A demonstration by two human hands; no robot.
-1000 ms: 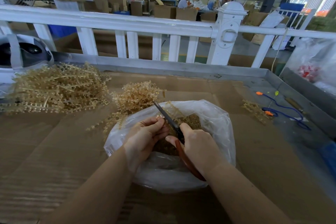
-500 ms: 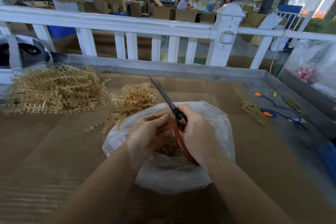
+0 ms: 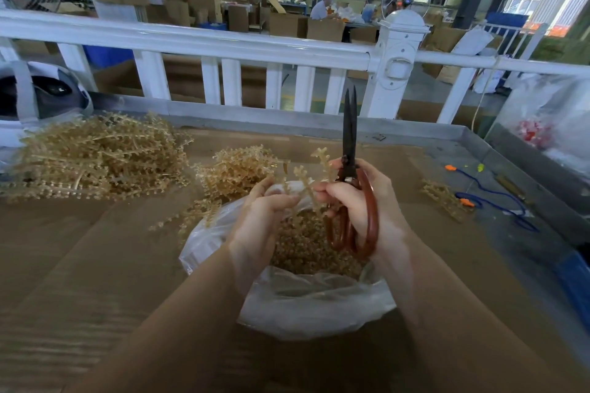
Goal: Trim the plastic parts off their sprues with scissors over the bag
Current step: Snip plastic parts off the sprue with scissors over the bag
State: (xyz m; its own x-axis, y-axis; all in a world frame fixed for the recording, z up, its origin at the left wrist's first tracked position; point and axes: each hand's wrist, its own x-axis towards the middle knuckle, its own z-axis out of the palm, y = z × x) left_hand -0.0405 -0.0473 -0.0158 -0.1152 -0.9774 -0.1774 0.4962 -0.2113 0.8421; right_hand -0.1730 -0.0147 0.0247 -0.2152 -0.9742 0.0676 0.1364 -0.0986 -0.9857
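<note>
Where cardboard (image 3: 95,265) covers the bench, white railing (image 3: 223,45) behind.

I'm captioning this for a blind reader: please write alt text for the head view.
A right hand holds red-handled scissors blades-up over a clear bag of trimmed parts, while the left hand grips a tan sprue. Untrimmed sprues lie piled behind.

One scissors (image 3: 350,137), one bag (image 3: 313,306), two sprue heaps (image 3: 95,156).
</note>
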